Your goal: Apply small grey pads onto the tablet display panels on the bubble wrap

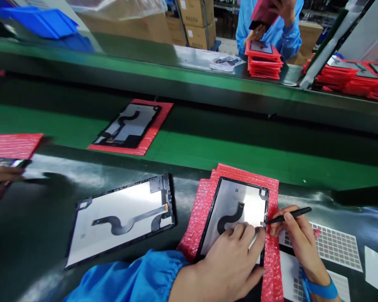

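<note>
My left hand lies spread over the lower part of a tablet screen panel, its fingertips near the panel's right edge. A dark curved flex cable shows on the panel's pale back. Under the panel are pink bubble-wrap sheets. At the right edge my right hand grips a black pen-like tool, whose tip touches a small piece at the panel's edge. Left of my hands, a second screen panel rests tilted on the dark table, with a similar cable.
A third panel on pink wrap lies on the green belt. Label sheets are at right. Another person's hand is at far left. Across the belt, a person in blue stands behind stacked red packs.
</note>
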`<state>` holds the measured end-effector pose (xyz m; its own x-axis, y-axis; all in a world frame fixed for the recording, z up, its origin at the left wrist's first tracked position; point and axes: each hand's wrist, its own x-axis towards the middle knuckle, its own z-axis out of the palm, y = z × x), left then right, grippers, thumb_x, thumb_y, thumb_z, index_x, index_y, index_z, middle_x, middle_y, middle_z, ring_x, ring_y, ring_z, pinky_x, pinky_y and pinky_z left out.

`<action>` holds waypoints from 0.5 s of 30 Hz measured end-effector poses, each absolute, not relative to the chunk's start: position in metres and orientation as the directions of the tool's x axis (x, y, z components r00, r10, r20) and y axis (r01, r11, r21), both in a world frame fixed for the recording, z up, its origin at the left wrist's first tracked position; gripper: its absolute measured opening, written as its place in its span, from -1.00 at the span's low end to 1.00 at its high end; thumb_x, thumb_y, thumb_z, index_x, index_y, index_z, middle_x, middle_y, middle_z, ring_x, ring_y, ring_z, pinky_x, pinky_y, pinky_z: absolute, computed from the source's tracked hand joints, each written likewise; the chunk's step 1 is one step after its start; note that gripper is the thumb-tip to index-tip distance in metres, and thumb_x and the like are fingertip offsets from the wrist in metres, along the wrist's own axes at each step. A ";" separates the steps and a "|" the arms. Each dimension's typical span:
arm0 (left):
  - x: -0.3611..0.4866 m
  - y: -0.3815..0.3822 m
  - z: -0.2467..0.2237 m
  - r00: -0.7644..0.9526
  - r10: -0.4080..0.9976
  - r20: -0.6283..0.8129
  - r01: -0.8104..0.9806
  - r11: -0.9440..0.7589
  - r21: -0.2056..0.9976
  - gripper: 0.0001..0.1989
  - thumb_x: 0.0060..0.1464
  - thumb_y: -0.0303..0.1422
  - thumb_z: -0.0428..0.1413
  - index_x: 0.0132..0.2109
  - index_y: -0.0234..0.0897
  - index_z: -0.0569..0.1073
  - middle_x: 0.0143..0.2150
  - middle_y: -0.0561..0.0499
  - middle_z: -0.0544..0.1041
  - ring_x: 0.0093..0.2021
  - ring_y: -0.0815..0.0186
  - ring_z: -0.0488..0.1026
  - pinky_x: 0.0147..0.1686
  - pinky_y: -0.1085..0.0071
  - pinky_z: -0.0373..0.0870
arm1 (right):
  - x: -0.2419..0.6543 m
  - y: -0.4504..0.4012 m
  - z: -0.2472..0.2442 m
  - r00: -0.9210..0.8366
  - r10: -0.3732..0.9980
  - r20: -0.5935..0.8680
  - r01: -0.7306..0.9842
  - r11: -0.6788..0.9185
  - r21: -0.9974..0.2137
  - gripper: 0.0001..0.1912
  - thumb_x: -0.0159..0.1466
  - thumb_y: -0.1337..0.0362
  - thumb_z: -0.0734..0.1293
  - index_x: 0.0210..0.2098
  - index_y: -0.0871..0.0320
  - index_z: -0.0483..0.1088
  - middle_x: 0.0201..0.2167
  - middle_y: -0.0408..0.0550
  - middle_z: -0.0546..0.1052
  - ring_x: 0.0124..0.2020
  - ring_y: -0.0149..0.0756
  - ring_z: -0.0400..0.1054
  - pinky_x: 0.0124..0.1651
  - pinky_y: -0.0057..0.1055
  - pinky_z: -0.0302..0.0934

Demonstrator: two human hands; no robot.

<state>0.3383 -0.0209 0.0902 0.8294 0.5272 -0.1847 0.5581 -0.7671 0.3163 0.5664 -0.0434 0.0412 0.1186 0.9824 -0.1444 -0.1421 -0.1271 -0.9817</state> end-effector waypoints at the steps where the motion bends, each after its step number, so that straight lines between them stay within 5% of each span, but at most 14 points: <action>1: 0.338 -0.020 0.092 0.830 0.523 -0.194 0.557 -0.770 0.310 -0.31 0.45 -0.02 0.04 0.44 -0.50 0.27 0.14 -0.36 0.51 0.04 -0.15 0.52 -0.08 -0.01 0.63 | 0.566 -0.044 0.041 0.116 0.983 -0.145 -0.146 -0.127 -0.981 -0.75 0.58 0.05 0.35 -0.15 0.06 0.50 -0.36 -0.06 0.63 -0.39 -0.24 0.52 -0.35 -0.38 0.42; 15: 0.338 -0.020 0.090 0.832 0.504 -0.231 0.554 -0.774 0.307 -0.30 0.46 -0.03 0.03 0.47 -0.49 0.22 0.16 -0.37 0.49 0.07 -0.17 0.51 -0.07 -0.03 0.65 | 0.563 -0.043 0.043 0.116 0.984 -0.138 -0.157 -0.119 -0.980 -0.76 0.59 0.07 0.34 -0.15 0.07 0.50 -0.36 -0.07 0.64 -0.35 -0.26 0.56 -0.33 -0.41 0.44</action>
<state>0.3377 -0.0203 0.0902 0.8323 0.5042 -0.2305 0.5539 -0.7741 0.3067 0.5626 -0.0426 0.0429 0.1160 0.9836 -0.1378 -0.1568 -0.1188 -0.9805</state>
